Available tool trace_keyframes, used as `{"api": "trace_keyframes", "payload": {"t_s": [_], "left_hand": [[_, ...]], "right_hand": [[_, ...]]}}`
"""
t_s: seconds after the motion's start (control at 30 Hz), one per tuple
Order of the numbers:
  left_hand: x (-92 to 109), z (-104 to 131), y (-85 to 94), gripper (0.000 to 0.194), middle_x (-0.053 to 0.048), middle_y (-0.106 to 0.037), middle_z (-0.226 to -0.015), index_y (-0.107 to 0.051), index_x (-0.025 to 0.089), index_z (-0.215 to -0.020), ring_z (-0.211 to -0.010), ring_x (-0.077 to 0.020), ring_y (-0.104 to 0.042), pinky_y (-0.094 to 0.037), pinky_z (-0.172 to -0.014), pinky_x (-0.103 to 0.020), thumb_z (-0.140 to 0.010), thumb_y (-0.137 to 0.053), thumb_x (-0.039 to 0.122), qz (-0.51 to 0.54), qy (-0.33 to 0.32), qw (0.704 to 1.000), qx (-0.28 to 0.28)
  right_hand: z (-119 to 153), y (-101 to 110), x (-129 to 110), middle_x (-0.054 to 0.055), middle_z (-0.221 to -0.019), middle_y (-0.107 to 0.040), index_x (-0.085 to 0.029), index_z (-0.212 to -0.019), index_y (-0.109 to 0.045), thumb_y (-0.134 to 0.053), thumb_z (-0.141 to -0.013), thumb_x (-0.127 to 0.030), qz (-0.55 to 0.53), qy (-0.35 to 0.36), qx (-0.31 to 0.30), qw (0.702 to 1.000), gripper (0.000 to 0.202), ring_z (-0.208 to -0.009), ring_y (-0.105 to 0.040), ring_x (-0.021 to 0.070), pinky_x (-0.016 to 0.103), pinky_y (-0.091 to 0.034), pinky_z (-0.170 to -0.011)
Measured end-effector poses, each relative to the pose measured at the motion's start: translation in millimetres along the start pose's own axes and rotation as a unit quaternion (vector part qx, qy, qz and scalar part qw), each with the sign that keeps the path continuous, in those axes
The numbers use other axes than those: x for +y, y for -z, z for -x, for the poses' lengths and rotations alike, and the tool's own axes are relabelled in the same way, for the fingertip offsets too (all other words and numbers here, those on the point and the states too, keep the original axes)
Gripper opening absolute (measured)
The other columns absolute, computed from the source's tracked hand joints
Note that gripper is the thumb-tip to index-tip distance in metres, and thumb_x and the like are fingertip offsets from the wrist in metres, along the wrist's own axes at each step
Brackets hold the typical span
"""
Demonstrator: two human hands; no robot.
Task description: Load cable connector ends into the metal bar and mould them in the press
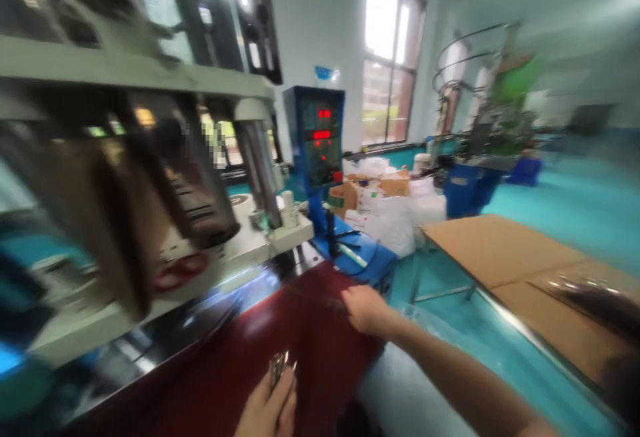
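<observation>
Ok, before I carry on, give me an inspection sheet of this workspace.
Surface: dark red worktop, glossy, running alongside the machine.
Job's things: small shiny metal pieces, count unclear.
Clutter: white bags and cardboard boxes piled beyond the worktop; a blurred dark heap with shiny bits on the cardboard-topped table to the right.
Grippers: bare hands; left hand holds the metal pieces, right hand is at the worktop's far right, fingers curled, contents not visible.
Cables: thin dark lines by the control box's foot, probably cables; their run is unclear.
Surroundings: blue control box with lit red readouts, window behind.
</observation>
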State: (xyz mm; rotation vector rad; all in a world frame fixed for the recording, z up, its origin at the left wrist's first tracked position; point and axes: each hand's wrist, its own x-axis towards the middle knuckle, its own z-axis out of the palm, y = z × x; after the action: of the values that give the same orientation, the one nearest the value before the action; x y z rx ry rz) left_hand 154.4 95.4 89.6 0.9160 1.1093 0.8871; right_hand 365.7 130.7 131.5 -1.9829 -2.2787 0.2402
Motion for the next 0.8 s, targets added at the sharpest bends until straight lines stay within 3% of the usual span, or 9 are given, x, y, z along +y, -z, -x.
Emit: {"api": "trace_keyframes", "payload": {"t_s": [0.1, 0.2, 0.3, 0.43, 0.53, 0.67, 0.8], "left_hand": [[-2, -6, 0.6, 0.053, 0.011, -0.030, -0.040, -0.042, 0.018, -0.065, -0.030, -0.0009, -0.018, -0.012, -0.031, -0.015, -0.050, -0.067, 0.062, 0.030, -0.001, 1.000, 0.007], [-2, -9, -4.3, 0.052, 0.011, -0.029, -0.040, -0.040, 0.019, -0.065, -0.031, -0.0010, -0.018, -0.011, -0.032, -0.016, -0.050, -0.067, 0.061, 0.011, -0.010, 0.999, 0.037], [-5, -8, -6.7, 0.046, 0.010, -0.030, -0.042, -0.042, 0.018, -0.064, -0.034, -0.0021, -0.021, -0.014, -0.035, -0.017, -0.055, -0.066, 0.056, -0.021, -0.041, 0.998, 0.053], [-14, -6, -7.6, 0.036, 0.008, -0.033, -0.044, -0.046, 0.017, -0.063, -0.040, -0.0048, -0.029, -0.020, -0.039, -0.018, -0.062, -0.063, 0.048, -0.077, -0.083, 0.993, 0.046], [-19, -6, -10.4, 0.029, 0.006, -0.036, -0.046, -0.046, 0.016, -0.062, -0.045, -0.0065, -0.031, -0.024, -0.043, -0.019, -0.067, -0.060, 0.041, -0.106, -0.103, 0.988, 0.039], [-18, -5, -13.8, 0.024, 0.005, -0.040, -0.051, -0.046, 0.015, -0.061, -0.051, -0.0080, -0.035, -0.028, -0.049, -0.020, -0.069, -0.057, 0.034, -0.119, -0.118, 0.985, 0.032], [-11, -1, -16.0, 0.021, 0.004, -0.043, -0.054, -0.046, 0.015, -0.060, -0.053, -0.0082, -0.036, -0.031, -0.053, -0.021, -0.068, -0.058, 0.031, -0.116, -0.118, 0.986, 0.036]], "right_hand": [[-5, -24, 15, 0.024, -0.098, -0.056, -0.005, -0.093, -0.056, -0.037, -0.073, -0.001, -0.007, 0.000, 0.014, 1.000, 0.027, -0.096, -0.052, 0.0330, 0.045, -0.038, -0.080], [-8, -35, 12, 0.021, -0.091, -0.057, -0.009, -0.085, -0.052, -0.046, -0.067, -0.006, -0.065, 0.002, 0.002, 0.998, 0.019, -0.089, -0.054, 0.0337, 0.044, -0.038, -0.075], [-6, -39, -3, 0.007, -0.068, -0.057, -0.016, -0.070, -0.045, -0.045, -0.066, -0.013, -0.179, 0.002, -0.046, 0.983, 0.005, -0.067, -0.058, 0.0228, 0.034, -0.042, -0.062], [7, -47, -35, -0.008, -0.047, -0.038, -0.020, -0.073, -0.037, -0.024, -0.081, -0.026, -0.349, -0.011, -0.113, 0.930, 0.016, -0.031, -0.038, 0.0095, 0.021, -0.033, -0.032], [18, -56, -55, -0.010, -0.044, -0.033, -0.020, -0.082, -0.040, -0.017, -0.087, -0.046, -0.478, -0.016, -0.105, 0.872, 0.035, -0.028, -0.029, 0.0073, 0.018, -0.026, -0.028], [25, -60, -63, -0.009, -0.038, -0.037, -0.018, -0.082, -0.049, -0.030, -0.085, -0.055, -0.623, -0.019, -0.076, 0.779, 0.042, -0.028, -0.029, 0.0061, 0.016, -0.023, -0.027], [27, -57, -62, -0.008, -0.038, -0.039, -0.016, -0.082, -0.052, -0.035, -0.085, -0.052, -0.627, -0.009, -0.064, 0.777, 0.040, -0.029, -0.030, 0.0057, 0.016, -0.025, -0.028]]}}
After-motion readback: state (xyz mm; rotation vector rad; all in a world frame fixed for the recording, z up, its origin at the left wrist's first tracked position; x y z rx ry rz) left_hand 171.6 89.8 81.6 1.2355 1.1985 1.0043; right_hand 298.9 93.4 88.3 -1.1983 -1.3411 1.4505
